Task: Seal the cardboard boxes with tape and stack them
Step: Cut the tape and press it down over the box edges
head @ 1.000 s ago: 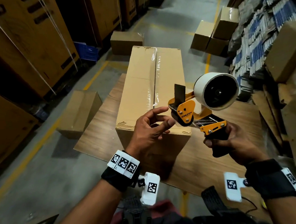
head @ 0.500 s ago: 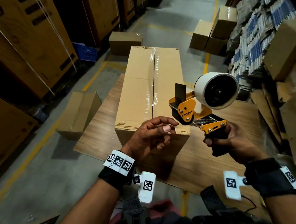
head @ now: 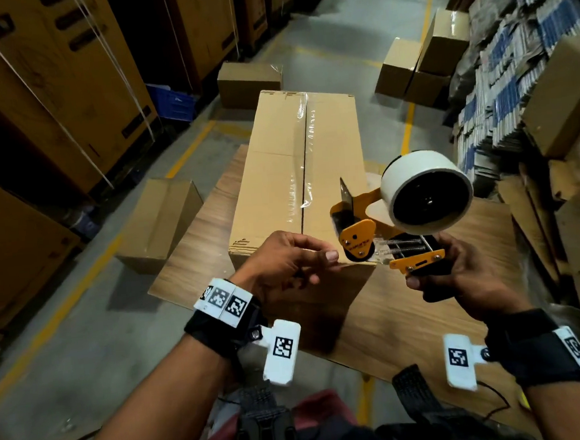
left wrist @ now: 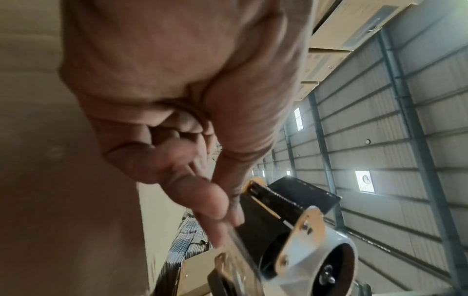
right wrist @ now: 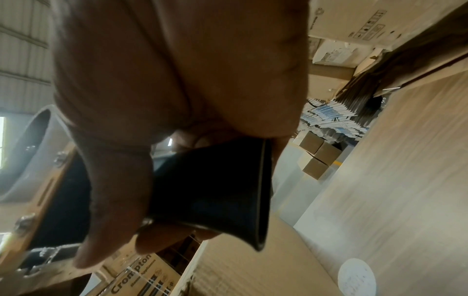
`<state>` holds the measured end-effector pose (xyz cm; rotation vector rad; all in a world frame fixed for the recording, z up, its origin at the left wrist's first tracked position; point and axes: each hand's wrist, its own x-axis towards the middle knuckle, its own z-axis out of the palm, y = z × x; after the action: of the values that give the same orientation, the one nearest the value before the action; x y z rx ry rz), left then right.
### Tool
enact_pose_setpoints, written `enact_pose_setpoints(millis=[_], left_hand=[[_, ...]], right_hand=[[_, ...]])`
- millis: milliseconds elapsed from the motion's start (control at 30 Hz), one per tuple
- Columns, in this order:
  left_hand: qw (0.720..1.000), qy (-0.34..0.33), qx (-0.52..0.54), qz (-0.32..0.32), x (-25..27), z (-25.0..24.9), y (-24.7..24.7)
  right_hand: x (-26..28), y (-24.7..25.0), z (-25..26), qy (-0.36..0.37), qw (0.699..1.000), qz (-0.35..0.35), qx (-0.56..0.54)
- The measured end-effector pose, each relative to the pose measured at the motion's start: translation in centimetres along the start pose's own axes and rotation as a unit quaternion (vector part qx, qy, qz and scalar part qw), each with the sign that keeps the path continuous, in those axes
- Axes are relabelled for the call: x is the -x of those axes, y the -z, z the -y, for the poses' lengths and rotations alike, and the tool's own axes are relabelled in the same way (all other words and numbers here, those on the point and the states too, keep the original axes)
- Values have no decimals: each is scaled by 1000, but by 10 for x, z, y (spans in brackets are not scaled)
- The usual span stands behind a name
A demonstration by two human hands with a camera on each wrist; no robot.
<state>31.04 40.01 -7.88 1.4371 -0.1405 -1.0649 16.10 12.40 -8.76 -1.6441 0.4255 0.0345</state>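
Observation:
A long cardboard box (head: 278,172) lies on the wooden table (head: 458,294), with clear tape along its top seam. My right hand (head: 433,278) grips the black handle (right wrist: 215,190) of an orange tape dispenser (head: 358,235) that carries a white roll (head: 423,190), held just above the box's near right corner. My left hand (head: 329,258) is at the box's near top edge, thumb and forefinger pinched together beside the dispenser's front. In the left wrist view those fingers (left wrist: 210,204) pinch a clear strip of tape (left wrist: 235,240) that runs to the dispenser (left wrist: 303,240).
Small boxes stand on the floor: one left of the table (head: 158,225), one behind it (head: 248,83), a few at the back right (head: 421,63). Tall cartons (head: 49,82) line the left. Flattened cardboard stacks (head: 512,84) crowd the right side.
My left hand has dropped from the dispenser's front down to the box's near top edge, its fingers closing into a pinch. The dispenser has sunk slightly toward the box corner.

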Motion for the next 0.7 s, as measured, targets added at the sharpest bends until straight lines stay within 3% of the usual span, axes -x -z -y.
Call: enact_pose_setpoints(millis=[167, 433, 567, 700], left_hand=[[999, 28, -41, 17, -2, -14, 14], [992, 48, -76, -84, -6, -19, 32], [971, 7, -101, -215, 1, -20, 75], [974, 16, -116, -193, 16, -13, 106]], right_hand=[[-1, -7, 0, -11, 1000, -1, -1], [-11, -23, 6, 9, 999, -16, 46], [-12, -17, 11, 9, 997, -12, 71], [-11, -16, 14, 11, 997, -7, 70]])
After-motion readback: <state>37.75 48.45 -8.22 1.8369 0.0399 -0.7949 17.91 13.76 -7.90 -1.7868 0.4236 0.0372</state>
